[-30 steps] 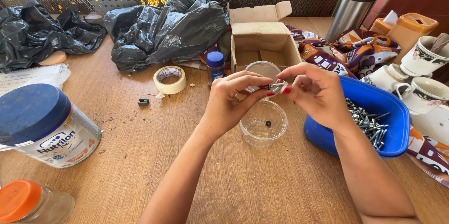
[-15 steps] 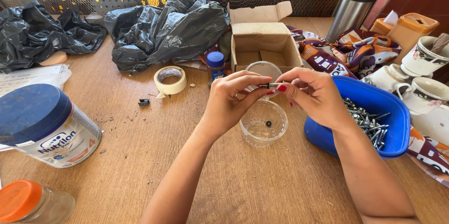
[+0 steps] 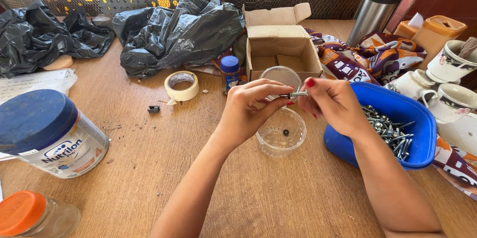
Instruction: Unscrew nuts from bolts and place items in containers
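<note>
Centre of frame: left hand (image 3: 248,111) and right hand (image 3: 334,103) both pinch one screw (image 3: 296,95), held level above clear cup (image 3: 281,133). Blue tub (image 3: 397,106) of screws at right.

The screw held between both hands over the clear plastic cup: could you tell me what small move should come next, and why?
Probably keep twisting the screw with the right hand while the left hand steadies its other end. Both hands pinch it level above the clear cup, where one small dark piece already lies, so a freed part would likely drop in.
</note>
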